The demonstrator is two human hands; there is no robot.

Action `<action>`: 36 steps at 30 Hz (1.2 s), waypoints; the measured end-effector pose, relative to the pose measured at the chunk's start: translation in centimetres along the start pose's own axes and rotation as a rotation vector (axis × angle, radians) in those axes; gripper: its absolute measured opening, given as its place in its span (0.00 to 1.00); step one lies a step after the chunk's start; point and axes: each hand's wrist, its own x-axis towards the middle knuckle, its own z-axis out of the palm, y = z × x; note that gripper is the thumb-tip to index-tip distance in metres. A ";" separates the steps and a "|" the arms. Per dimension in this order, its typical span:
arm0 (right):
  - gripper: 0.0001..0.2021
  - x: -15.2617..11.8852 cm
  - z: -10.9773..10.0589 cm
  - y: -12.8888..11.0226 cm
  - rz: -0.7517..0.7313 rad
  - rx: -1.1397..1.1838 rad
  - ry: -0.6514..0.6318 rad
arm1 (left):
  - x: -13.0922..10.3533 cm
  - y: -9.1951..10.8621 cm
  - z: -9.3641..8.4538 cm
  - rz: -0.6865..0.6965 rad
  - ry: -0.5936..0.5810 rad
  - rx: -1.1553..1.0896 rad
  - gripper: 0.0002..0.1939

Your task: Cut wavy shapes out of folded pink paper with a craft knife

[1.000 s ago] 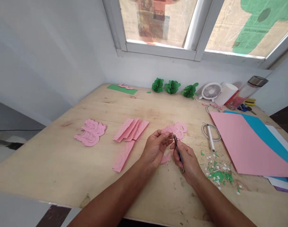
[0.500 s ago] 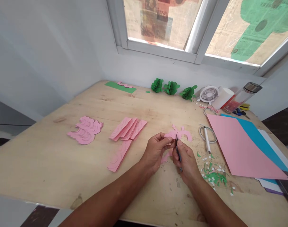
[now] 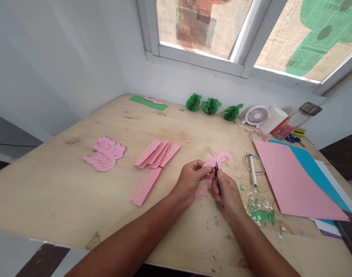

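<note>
Between the thumb and fingers of my left hand (image 3: pixel 191 181) is a pink paper cutout (image 3: pixel 210 162) with curling strips, raised just over the table. My right hand (image 3: pixel 228 192) is closed around small dark scissors (image 3: pixel 218 181); their tips meet the paper, and the grip is mostly hidden by my fingers. Below my hands lies a pink paper scrap (image 3: pixel 203 189), partly covered. Left of my left hand are folded pink paper strips (image 3: pixel 158 154) with curved lines drawn on them. Farther left rests a stack of scalloped pink cutouts (image 3: pixel 105 154).
Green and white scraps (image 3: pixel 262 215) litter the wood beside a white pen (image 3: pixel 253 171). Coloured sheets (image 3: pixel 297 181) cover the right side. Green paper trees (image 3: pixel 211 105), a small fan (image 3: pixel 257 115) and a bottle (image 3: pixel 299 119) stand along the wall. A green strip (image 3: pixel 148 103) lies at the back left.
The pink cutout has turned slightly in my hands, and its right-hand curl now sits higher. Both hands keep their hold. The view has shifted a little.
</note>
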 end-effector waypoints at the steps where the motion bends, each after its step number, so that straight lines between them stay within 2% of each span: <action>1: 0.20 0.0 0.0 0.0 -0.002 -0.003 0.001 | 0.0 0.0 0.0 0.003 -0.003 0.008 0.08; 22: 0.20 -0.2 0.2 -0.3 -0.001 0.002 -0.011 | 0.1 0.0 -0.6 0.031 -0.089 0.074 0.06; 36: 0.19 -0.3 0.2 -0.4 -0.010 -0.011 -0.034 | 0.1 0.2 -0.5 0.027 -0.092 0.079 0.07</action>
